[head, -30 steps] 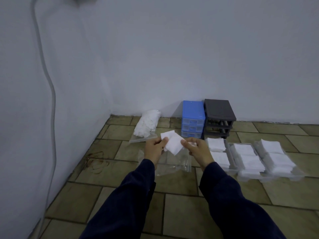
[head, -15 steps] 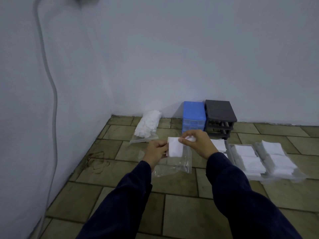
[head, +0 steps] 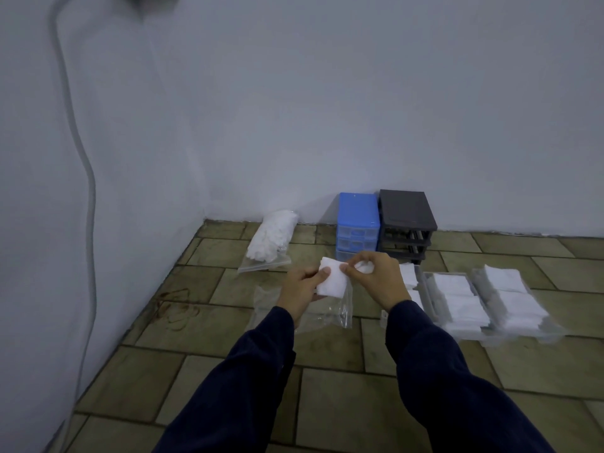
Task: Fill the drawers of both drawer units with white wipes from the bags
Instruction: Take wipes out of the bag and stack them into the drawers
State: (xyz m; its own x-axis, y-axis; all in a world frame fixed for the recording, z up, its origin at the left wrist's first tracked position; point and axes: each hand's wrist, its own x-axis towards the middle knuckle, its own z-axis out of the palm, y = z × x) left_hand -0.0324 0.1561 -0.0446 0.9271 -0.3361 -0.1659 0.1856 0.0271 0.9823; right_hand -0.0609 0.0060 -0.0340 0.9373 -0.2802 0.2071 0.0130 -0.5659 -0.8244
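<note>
Both hands now meet closer over the folded white wipe (head: 331,281): the left hand (head: 302,289) grips its left edge, the right hand (head: 376,279), formerly lower right, pinches its upper right corner above the empty clear plastic bag (head: 340,313). Pale grey walls (head: 327,109) meet a brown tiled floor (head: 359,387) carrying wipe-filled clear drawers (head: 490,299), a blue plastic drawer unit (head: 358,223) touching a dark grey drawer unit (head: 407,220), and a full bag of wipes (head: 273,238).

The wipe (head: 331,280) looks soft, matt, cloth-like. At its 6 o'clock the bag (head: 330,313) is clear glossy plastic. At 12 to 1 o'clock the blue unit (head: 358,214) and black unit (head: 407,210) look smooth plastic. Floor tiles (head: 343,407) are dull, stained.
</note>
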